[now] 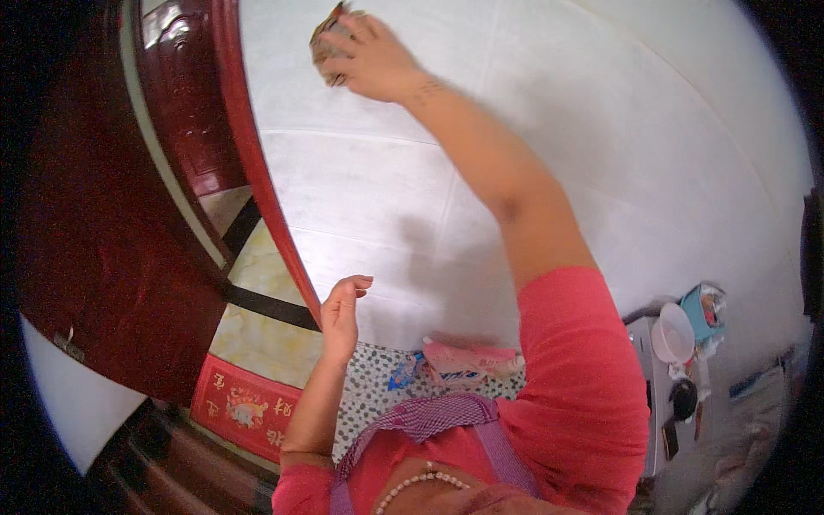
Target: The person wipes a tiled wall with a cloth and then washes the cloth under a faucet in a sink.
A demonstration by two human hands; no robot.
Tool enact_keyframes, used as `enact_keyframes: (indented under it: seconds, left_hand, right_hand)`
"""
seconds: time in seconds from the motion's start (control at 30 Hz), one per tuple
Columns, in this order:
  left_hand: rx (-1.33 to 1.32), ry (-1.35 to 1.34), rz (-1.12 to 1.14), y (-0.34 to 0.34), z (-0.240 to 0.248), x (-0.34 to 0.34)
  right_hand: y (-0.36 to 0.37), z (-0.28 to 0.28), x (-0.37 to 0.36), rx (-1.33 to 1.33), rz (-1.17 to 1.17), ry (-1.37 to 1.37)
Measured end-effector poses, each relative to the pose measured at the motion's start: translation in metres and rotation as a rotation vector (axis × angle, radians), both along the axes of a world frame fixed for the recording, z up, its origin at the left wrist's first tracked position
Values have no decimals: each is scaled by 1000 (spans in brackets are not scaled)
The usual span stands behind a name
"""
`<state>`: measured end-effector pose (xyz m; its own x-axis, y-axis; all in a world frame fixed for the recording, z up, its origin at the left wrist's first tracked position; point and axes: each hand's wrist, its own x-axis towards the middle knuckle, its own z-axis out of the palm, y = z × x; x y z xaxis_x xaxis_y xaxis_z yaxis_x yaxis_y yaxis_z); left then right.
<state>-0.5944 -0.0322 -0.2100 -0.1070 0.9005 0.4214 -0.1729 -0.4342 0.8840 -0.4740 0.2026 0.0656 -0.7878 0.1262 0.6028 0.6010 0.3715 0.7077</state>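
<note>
High on the white tiled wall [378, 180], my right hand [375, 60] presses a crumpled brown patterned rag [324, 45] against the tiles. The fingers are spread over the rag and the right arm is stretched up and to the left. My left hand [341, 319] is lower down, beside the red door frame [273, 184]. Its fingers are loosely bent, apart from the thumb, and nothing shows in them. Whether the left hand touches the frame or the wall I cannot tell.
A dark red door [94, 223] stands at the left, with a red doormat [245, 408] below it. Pink and blue packages [463, 360] lie on a spotted surface under the wall. At the right, a cabinet bears a pale basin [673, 333] and a teal container [705, 311].
</note>
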Motion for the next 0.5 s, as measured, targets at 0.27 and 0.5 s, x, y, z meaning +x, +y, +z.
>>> enact_keyframes:
  seconds: [0.27,0.5]
  left_hand:
    - [-104,34,-157,10,-11,55]
    - [-237,62,-313,16,-17,131]
  right_hand:
    - [-72,-16,262,136,-76,410]
    - [-73,-171,419,347,-471,1201]
